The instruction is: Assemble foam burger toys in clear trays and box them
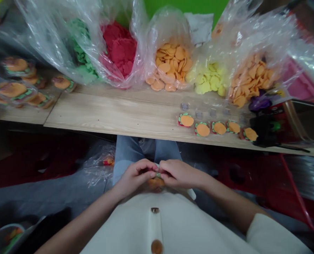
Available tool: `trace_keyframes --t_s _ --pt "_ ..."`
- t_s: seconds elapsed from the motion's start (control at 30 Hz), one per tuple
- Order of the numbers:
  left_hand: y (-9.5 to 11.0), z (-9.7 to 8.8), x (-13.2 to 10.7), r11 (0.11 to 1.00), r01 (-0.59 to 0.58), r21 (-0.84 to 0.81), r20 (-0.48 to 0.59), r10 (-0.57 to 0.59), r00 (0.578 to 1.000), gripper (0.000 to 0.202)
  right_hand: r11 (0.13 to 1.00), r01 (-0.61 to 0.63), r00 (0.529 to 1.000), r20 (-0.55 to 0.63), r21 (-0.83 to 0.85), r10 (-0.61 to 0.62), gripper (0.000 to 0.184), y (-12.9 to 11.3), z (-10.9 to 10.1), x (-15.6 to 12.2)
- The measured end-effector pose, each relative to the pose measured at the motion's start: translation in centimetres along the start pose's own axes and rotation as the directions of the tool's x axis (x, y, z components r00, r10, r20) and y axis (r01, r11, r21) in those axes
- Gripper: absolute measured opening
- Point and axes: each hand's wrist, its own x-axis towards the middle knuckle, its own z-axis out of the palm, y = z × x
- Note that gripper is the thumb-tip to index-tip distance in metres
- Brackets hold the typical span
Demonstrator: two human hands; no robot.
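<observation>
Close to my shirt, above my lap, my left hand (pixel 139 175) and my right hand (pixel 176 173) pinch a small toy burger (pixel 156 183) between them. Its orange bun side shows below my thumbs, with a greenish edge just above. My fingers cover most of the rest, so I cannot tell whether it sits in a clear case. On the table's right part stands a row of several toy burgers in clear plastic cases (pixel 203 129), their lids turned back behind them.
Plastic bags along the back hold green pieces (pixel 82 53), red pieces (pixel 121 49), orange pieces (pixel 172 63), yellow pieces (pixel 211 79) and more orange pieces (pixel 252 77). Packed burgers (pixel 14 90) pile up at left. Red stools (pixel 40 162) flank me; a bin (pixel 11 233) stands lower left.
</observation>
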Motion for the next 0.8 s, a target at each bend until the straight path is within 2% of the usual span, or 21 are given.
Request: trace_keyframes --t_s 0.13,0.33,0.43,0.53,0.63,0.7,0.73,0.77,0.8 --pt "-0.4 0.2 -0.4 0.987 -0.069 0.147 0.043 0.063 0.997 0.018 0.999 0.026 0.997 -0.072 -0.029 -0.028 0.003 0.1 1.9 -0.5" --pt "-0.1 0.2 -0.2 0.981 -0.074 0.180 0.153 0.047 0.987 0.019 0.997 0.080 0.992 -0.092 -0.015 -0.081 0.006 0.4 2.6 -1.1" --pt "-0.2 0.1 0.3 0.997 0.009 0.075 0.137 -0.019 0.990 0.017 0.994 0.078 0.989 -0.135 0.082 -0.067 0.008 1.1 2.5 -1.3" --pt "-0.5 0.4 1.0 0.965 0.084 -0.248 0.047 -0.074 0.996 0.024 0.949 0.015 0.962 -0.264 0.316 0.072 0.011 2.1 2.6 -0.8" --pt "-0.4 1.3 2.5 0.803 0.111 -0.585 0.074 -0.083 0.994 0.050 0.831 -0.002 0.855 -0.430 0.556 0.289 0.020 3.5 2.5 -0.1" --pt "0.1 2.1 4.0 0.736 0.171 -0.656 0.131 -0.112 0.985 0.059 0.811 -0.023 0.799 -0.476 0.585 0.367 0.022 5.0 1.5 -0.9" --pt "0.4 2.5 4.9 0.727 0.189 -0.660 0.136 -0.132 0.982 0.060 0.817 -0.075 0.739 -0.518 0.572 0.430 0.021 6.1 0.6 -2.1" --pt "0.9 2.8 5.8 0.726 0.191 -0.661 0.127 -0.143 0.982 0.060 0.818 -0.139 0.653 -0.569 0.559 0.500 0.020 7.4 -0.8 -4.0" --pt "1.5 3.0 6.7 0.724 0.180 -0.666 0.111 -0.142 0.984 0.059 0.804 -0.224 0.492 -0.648 0.550 0.581 0.020 8.9 -2.3 -6.5"
